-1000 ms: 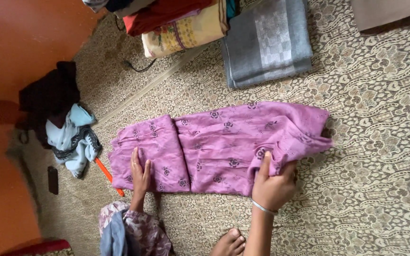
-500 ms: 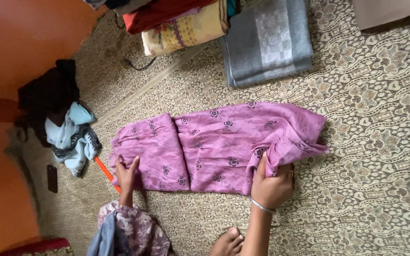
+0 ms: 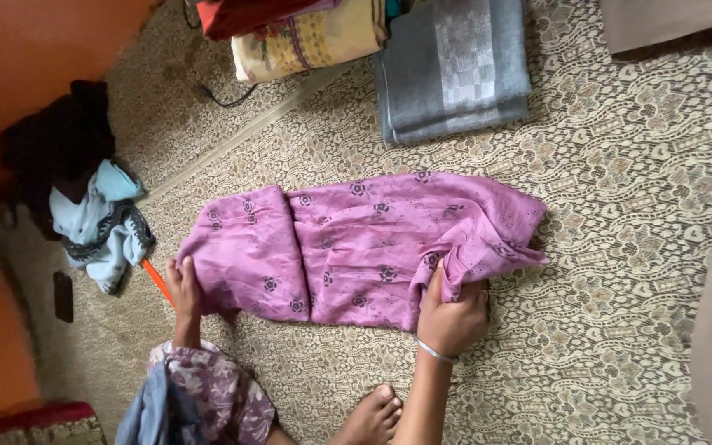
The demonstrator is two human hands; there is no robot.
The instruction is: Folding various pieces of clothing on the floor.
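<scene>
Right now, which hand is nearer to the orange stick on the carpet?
Left. The left hand grips the near-left corner of the purple cloth, right beside the orange stick. The right hand clutches the cloth's bunched right end, far across from it.

Patterned beige carpet (image 3: 620,247); orange wall (image 3: 35,49)

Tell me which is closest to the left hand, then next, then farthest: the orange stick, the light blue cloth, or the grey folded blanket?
From the left hand:
1. Orange stick, right beside it on the floor.
2. Light blue cloth, crumpled farther left by the wall.
3. Grey folded blanket, far off at the top.
</scene>
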